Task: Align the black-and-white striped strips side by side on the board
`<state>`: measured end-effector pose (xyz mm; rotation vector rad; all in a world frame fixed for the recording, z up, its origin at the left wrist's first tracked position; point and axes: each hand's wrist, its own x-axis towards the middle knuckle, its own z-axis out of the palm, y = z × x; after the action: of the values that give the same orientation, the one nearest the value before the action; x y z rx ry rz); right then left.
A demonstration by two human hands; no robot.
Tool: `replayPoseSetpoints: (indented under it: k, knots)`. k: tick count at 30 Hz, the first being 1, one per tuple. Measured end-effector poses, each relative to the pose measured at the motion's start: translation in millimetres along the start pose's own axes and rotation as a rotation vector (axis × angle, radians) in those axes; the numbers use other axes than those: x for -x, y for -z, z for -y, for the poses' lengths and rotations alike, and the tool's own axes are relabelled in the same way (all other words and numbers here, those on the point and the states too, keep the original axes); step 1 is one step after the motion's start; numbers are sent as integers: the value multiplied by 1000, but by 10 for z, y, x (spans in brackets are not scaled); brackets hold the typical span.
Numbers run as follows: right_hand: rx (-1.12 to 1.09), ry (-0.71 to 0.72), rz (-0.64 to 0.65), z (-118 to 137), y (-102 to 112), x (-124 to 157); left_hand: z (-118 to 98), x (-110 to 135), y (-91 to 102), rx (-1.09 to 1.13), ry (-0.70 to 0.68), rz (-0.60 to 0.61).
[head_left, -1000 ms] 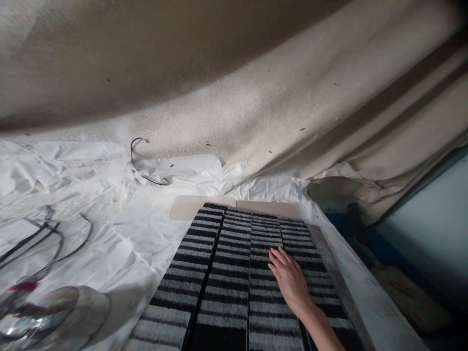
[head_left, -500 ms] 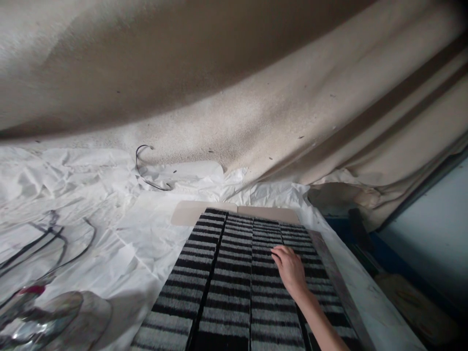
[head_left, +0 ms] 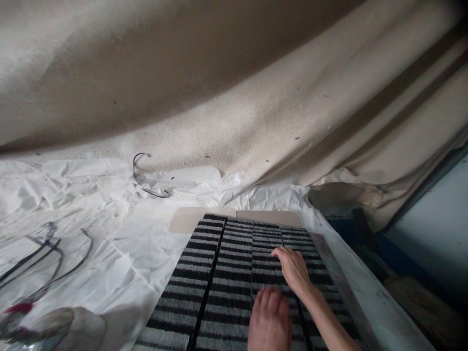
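A shallow box (head_left: 190,219) on the white sheet holds several rows of black-and-white striped pieces (head_left: 223,273) packed side by side. My right hand (head_left: 294,270) rests on the third row from the left. Its fingers are curled, with the tips pressed down into the striped pieces and the thumb out to the left. My left hand (head_left: 269,319) lies flat on the same rows just below it, fingers together and stretched forward, holding nothing. The two hands are close, and the left one almost touches the right wrist.
Crumpled white sheeting (head_left: 91,229) covers the surface to the left, with thin black cords (head_left: 146,180) lying on it. A shiny clear object (head_left: 40,326) sits at the lower left. Beige fabric (head_left: 234,97) hangs overhead. A dark gap and a blue surface (head_left: 431,229) lie to the right.
My left hand has come into view from below and lies on the striped rows. My right hand's fingers went from stretched flat to curled, and it slid slightly forward.
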<state>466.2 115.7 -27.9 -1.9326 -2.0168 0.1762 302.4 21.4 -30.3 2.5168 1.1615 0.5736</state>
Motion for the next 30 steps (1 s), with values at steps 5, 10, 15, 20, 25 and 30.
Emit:
replayPoseSetpoints:
  k: [5, 10, 15, 20, 25, 30]
  knots:
    - [7, -37, 15, 0, -12, -38, 490, -785, -30, -88, 72, 25]
    - [73, -37, 18, 1, -14, -77, 517, -859, -54, -117, 89, 106]
    - [76, -18, -5, -6, -17, -87, 491, -846, -63, -97, 105, 94]
    - [58, -16, -8, -19, -4, -69, 487, -844, -84, -83, 117, 64]
    - [27, -9, -16, -5, -38, -26, 478, -803, -81, -90, 106, 95]
    - [-140, -32, -107, -174, -136, -88, 488, -779, -70, -107, 101, 123]
